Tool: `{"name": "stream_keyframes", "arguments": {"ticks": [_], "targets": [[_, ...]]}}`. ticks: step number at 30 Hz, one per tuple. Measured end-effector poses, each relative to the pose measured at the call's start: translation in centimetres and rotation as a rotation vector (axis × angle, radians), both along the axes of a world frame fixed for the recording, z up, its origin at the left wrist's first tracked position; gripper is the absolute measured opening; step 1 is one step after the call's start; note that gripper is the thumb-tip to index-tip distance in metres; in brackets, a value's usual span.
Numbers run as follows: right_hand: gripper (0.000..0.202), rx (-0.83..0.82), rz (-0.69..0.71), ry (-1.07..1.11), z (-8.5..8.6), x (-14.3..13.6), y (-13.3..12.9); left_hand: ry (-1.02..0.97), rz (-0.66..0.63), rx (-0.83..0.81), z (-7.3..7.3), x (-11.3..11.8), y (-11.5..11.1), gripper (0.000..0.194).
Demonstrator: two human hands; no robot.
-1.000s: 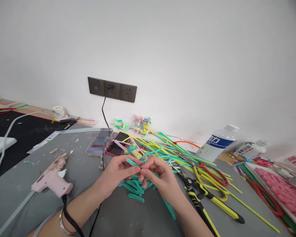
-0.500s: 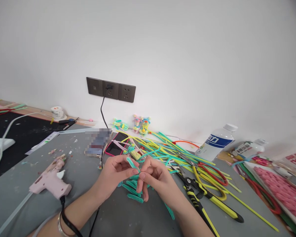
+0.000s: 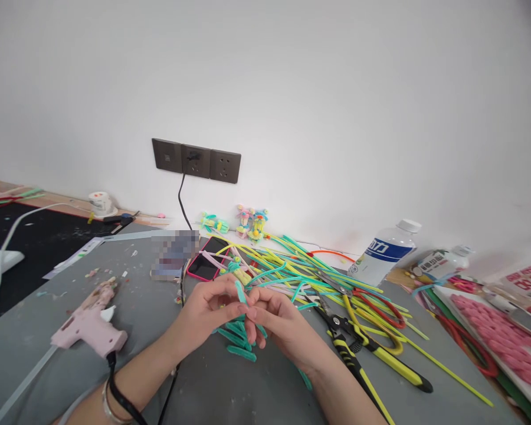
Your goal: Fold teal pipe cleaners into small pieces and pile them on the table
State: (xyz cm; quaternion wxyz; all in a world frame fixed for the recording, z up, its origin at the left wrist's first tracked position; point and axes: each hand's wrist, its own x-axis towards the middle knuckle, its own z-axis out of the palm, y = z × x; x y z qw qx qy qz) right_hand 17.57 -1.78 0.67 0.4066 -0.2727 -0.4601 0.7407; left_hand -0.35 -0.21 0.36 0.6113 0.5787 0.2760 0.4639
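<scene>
My left hand (image 3: 215, 307) pinches a short teal pipe cleaner (image 3: 240, 292) between thumb and fingertips, its upper end standing up. My right hand (image 3: 272, 313) meets it at the fingertips, thumb and fingers closed on the lower part of the same piece. Under both hands lie several cut teal pieces (image 3: 241, 353) on the grey table mat (image 3: 230, 395). Just behind the hands is a small yellow and teal pipe cleaner figure (image 3: 239, 270). Beyond them spreads a pile of long yellow, teal and pink pipe cleaners (image 3: 287, 260).
A pink glue gun (image 3: 91, 327) lies at the left with its cord. Yellow-black pliers (image 3: 349, 333) and red-handled scissors (image 3: 376, 304) lie at the right. A bottle (image 3: 387, 251) stands behind them. A phone (image 3: 207, 260) and small figures (image 3: 252, 223) are near the wall.
Both hands have drawn closer together at the fingertips, and the right fingers have curled in. The teal piece is more upright. The view has shifted slightly.
</scene>
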Motion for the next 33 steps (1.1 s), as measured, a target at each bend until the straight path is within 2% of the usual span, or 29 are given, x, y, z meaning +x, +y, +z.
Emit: {"name": "stream_keyframes", "arguments": {"ticks": [4,10,18,33], "targets": [[0.035,-0.011,-0.005,0.003,0.1,0.1,0.0,-0.023,-0.073,-0.045,-0.3,0.0,0.1,0.017],[0.035,-0.027,-0.001,-0.014,0.2,0.1,-0.1,0.038,0.059,-0.027,-0.2,-0.1,0.2,0.024],[0.036,0.005,-0.143,0.049,0.8,0.1,-0.2,0.016,0.115,-0.103,0.2,0.0,0.3,0.027],[0.03,0.093,-0.098,0.031,-0.1,0.1,0.0,-0.085,0.039,-0.239,-0.3,0.1,0.0,0.027]]}}
